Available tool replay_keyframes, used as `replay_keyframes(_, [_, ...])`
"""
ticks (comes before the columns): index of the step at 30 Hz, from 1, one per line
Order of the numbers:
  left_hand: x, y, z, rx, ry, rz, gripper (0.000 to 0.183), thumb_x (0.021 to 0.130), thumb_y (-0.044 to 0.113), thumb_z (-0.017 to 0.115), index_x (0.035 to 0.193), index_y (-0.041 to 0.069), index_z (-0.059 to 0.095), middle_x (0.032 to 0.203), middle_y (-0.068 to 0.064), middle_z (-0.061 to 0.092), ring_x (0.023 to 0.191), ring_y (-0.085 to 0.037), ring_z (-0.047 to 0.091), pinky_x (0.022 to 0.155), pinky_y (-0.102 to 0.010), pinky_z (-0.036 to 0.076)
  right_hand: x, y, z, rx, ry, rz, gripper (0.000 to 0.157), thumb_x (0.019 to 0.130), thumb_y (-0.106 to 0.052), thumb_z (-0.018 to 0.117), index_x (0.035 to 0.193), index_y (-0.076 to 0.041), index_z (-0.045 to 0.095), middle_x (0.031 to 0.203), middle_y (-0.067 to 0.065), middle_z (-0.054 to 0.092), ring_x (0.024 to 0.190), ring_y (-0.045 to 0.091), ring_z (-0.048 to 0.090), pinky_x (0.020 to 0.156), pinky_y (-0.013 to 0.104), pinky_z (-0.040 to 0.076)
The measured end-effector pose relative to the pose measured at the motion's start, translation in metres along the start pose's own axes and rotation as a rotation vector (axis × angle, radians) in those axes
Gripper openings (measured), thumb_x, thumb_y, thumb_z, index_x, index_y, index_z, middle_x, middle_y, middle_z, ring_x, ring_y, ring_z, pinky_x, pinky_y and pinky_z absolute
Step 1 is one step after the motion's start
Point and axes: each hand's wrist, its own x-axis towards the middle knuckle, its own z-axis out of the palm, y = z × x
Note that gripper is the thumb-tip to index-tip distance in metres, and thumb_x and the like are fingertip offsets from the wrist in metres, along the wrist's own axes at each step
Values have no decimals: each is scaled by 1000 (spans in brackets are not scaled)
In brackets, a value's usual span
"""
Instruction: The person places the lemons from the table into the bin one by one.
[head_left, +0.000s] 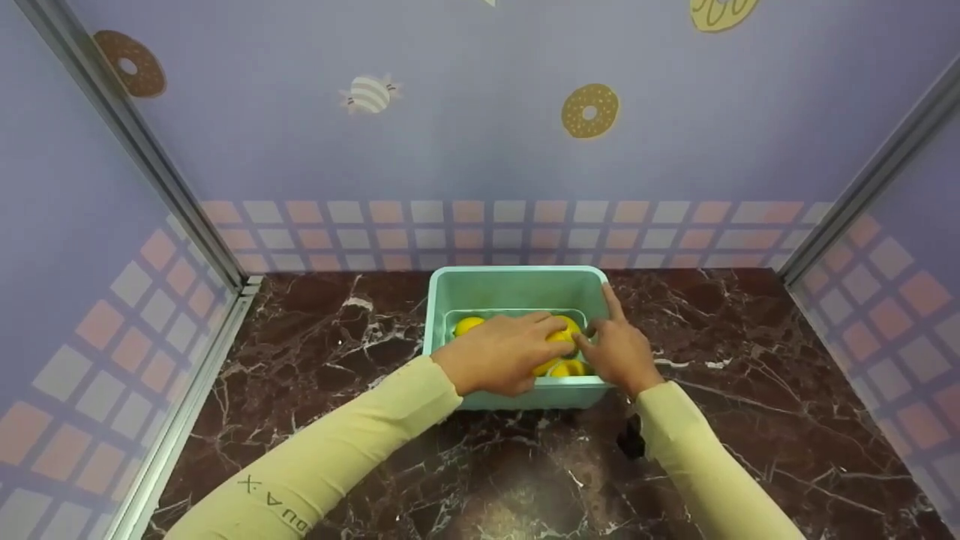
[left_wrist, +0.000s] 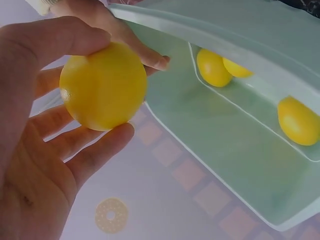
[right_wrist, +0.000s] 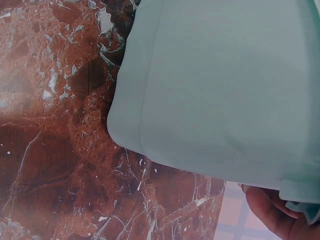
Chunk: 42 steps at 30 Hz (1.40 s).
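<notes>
A light green plastic bin stands on the dark marbled table, with several yellow lemons on its floor. My left hand reaches over the near left part of the bin and holds one lemon between thumb and fingertips. In the left wrist view this lemon is above the rim, and other lemons lie inside. My right hand grips the bin's right rim, its index finger stretched along the edge. The right wrist view shows its curled fingers at the rim, partly hidden by the bin's wall.
Marbled tabletop surrounds the bin. A lilac back wall with printed sweets and a checked band rises close behind it. Side panels in metal frames stand left and right. A small black object shows beneath the right wrist.
</notes>
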Motion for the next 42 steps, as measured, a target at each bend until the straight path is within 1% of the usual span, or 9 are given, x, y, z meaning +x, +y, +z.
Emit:
replay_keyframes(5, [1, -8, 4, -24, -48, -41, 39, 85, 13, 61, 123, 18, 57, 138, -6, 51, 125, -21, 52, 89, -35, 55, -1, 0, -1, -6, -6, -5, 34, 93, -37, 59, 97, -6, 72, 163, 9, 11, 74, 29, 64, 69, 47, 51])
replay_keyframes(9, [3, -15, 8, -50, -80, -77, 39, 87, 17, 62, 125, 19, 56, 144, -8, 47, 131, -22, 48, 90, -38, 56, -1, -1, -2, -11, -16, -5, 35, 93, -37, 59, 98, -5, 72, 164, 8, 10, 75, 28, 64, 70, 47, 52])
replay_keyframes(14, [10, -23, 12, -83, -106, -98, 46, 84, 17, 65, 130, 18, 55, 142, -9, 48, 128, -23, 50, 93, -39, 54, -1, -1, -1, -12, -17, 1, 34, 93, -37, 59, 97, -6, 72, 164, 7, 10, 78, 30, 65, 72, 48, 52])
replay_keyframes(18, [17, -30, 14, -122, -145, -151, 55, 83, 16, 67, 136, 17, 53, 142, -8, 48, 126, -22, 51, 98, -37, 51, -3, 1, 0, -25, -21, -3, 35, 93, -38, 59, 96, -6, 72, 164, 9, 10, 79, 31, 66, 72, 49, 53])
replay_keyframes(24, [26, -42, 17, -151, -150, -219, 55, 80, 14, 69, 134, 17, 55, 133, -5, 53, 113, -19, 56, 95, -33, 52, -4, -1, 0, -17, -14, -5, 36, 94, -37, 58, 98, -4, 72, 163, 10, 12, 81, 32, 66, 75, 50, 53])
replay_keyframes(26, [27, -46, 18, -152, -157, -235, 56, 81, 15, 69, 134, 16, 55, 132, -5, 53, 112, -19, 56, 95, -33, 52, -3, -2, -1, -16, -14, -4, 37, 94, -38, 58, 98, -4, 71, 163, 9, 12, 81, 32, 66, 75, 50, 53])
replay_keyframes(31, [31, -49, 20, -156, -174, -263, 57, 81, 16, 69, 136, 16, 54, 136, -6, 52, 118, -20, 55, 99, -34, 50, -3, -2, -1, -6, -13, -5, 36, 94, -38, 59, 99, -4, 71, 163, 9, 13, 80, 31, 66, 74, 49, 52])
replay_keyframes(37, [34, -49, 21, -172, -175, -277, 54, 82, 16, 69, 134, 17, 54, 135, -5, 52, 118, -20, 54, 99, -34, 50, -3, -1, 0, -28, -12, -5, 35, 93, -38, 60, 97, -6, 72, 163, 10, 12, 76, 30, 65, 70, 49, 52])
replay_keyframes(42, [35, -51, 26, -178, -177, -298, 58, 82, 16, 70, 137, 18, 53, 140, -6, 50, 125, -21, 52, 103, -35, 48, -1, -2, 0, -9, -14, 2, 36, 93, -37, 60, 102, -4, 72, 164, 7, 11, 75, 29, 64, 70, 48, 52])
